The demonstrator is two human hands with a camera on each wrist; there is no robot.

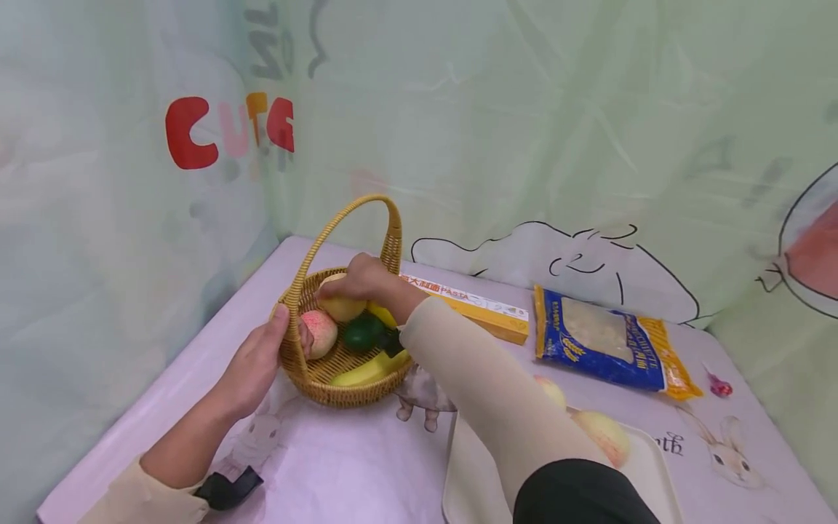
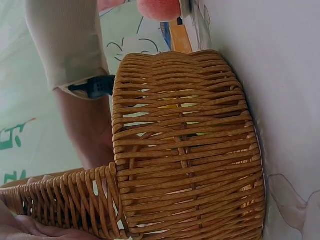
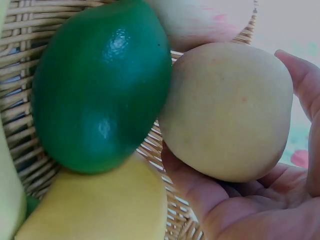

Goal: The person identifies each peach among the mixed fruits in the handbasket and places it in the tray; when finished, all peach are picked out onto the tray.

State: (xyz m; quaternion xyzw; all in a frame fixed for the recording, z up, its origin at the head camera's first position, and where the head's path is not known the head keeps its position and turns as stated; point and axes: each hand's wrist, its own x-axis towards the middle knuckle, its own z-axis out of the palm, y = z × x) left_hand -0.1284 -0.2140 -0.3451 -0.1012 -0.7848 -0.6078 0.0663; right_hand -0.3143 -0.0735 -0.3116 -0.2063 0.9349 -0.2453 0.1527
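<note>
The wicker basket (image 1: 347,395) with a tall arched handle stands on the table, shown from its side in the left wrist view. My left hand (image 1: 258,364) grips the foot of the handle, thumb outside and fingertips inside. My right hand (image 1: 366,280) reaches in and holds a pale yellow peach (image 3: 227,112), fingers beneath it and thumb at its side. Next to that peach lie a glossy dark green fruit (image 3: 102,90), a pink-and-white peach (image 1: 319,335) and a yellow fruit (image 3: 100,200). A banana (image 1: 366,371) lies along the basket's near side.
Behind the right forearm lies a yellow-and-white pasta box (image 1: 491,320). Further right are a blue-and-yellow food bag (image 1: 602,338) and a small pink item (image 1: 720,386). A cream tray (image 1: 468,466) sits in front, with peaches (image 1: 602,437) at its far edge, partly behind the right sleeve.
</note>
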